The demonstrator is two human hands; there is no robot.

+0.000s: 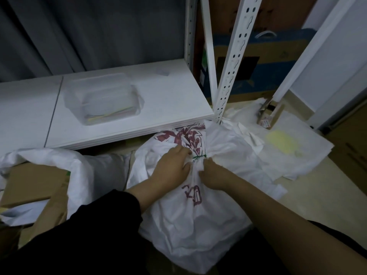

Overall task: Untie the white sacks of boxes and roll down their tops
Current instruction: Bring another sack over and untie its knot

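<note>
right now both hands, left (171, 167) and right (212, 176), pinch the white sack's (190, 215) tied neck between them.

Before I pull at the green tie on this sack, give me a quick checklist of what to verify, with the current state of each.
1. Left hand grips the gathered neck beside the tie: ok.
2. Right hand pinches the neck just below the tie: ok.
3. Green tie in view between the hands: ok.
4. Tie loosened: not ok, the tied sack is still bunched shut.
5. Knot type: cannot tell.
6. Open sack on the left already undone: ok.
</note>
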